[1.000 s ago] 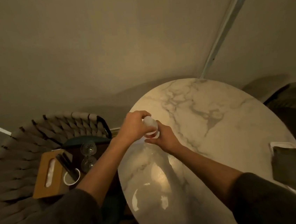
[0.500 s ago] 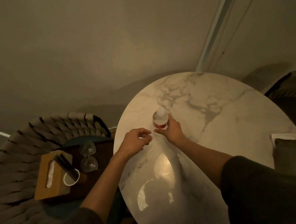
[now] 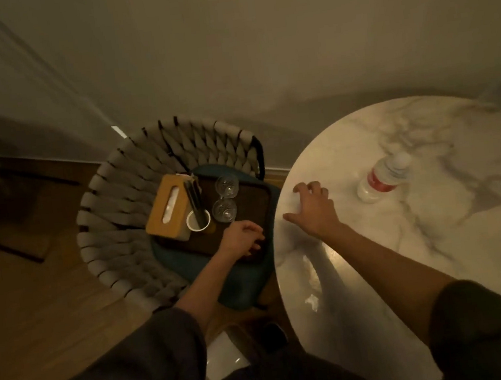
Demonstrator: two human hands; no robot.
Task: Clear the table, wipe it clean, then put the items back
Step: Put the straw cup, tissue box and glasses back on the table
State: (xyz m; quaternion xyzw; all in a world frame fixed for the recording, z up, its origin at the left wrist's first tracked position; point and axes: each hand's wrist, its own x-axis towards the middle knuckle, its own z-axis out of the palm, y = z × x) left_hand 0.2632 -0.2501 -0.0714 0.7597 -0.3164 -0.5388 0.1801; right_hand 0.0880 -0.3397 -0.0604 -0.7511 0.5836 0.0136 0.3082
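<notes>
On the woven chair — left hand grips the rectangular tray.

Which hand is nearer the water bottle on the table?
Right. The right hand rests spread on the marble table, beside the water bottle, not touching it. The left hand is farther away, down at the dark tray on the chair.

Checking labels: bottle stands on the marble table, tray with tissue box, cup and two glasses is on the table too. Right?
Not quite. The head view shows the tray on the woven chair beside the marble table; the bottle does stand on the table.
</notes>
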